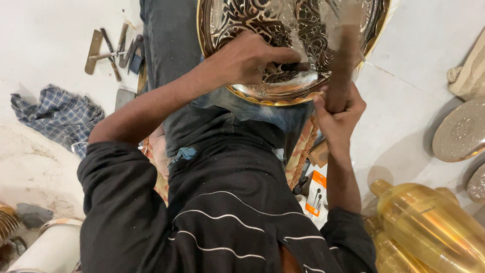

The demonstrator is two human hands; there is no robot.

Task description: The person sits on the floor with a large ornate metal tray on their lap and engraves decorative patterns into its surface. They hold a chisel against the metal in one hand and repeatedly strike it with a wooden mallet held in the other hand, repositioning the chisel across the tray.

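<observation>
A round brass tray [242, 20] with raised floral engraving rests on my lap, gold at its rim. My left hand [247, 58] is closed around a dark chisel [295, 66] whose tip presses on the tray's surface near the lower rim. My right hand [338, 108] grips the wooden handle of a hammer [343, 45], which is blurred with motion above the tray's right side.
Metal tools [113, 48] lie on the white floor at upper left, near a checked cloth [58, 115]. Brass vessels [429, 227] sit at lower right, engraved round plates [462, 130] at the right edge. A small orange-and-white package [317, 194] lies by my leg.
</observation>
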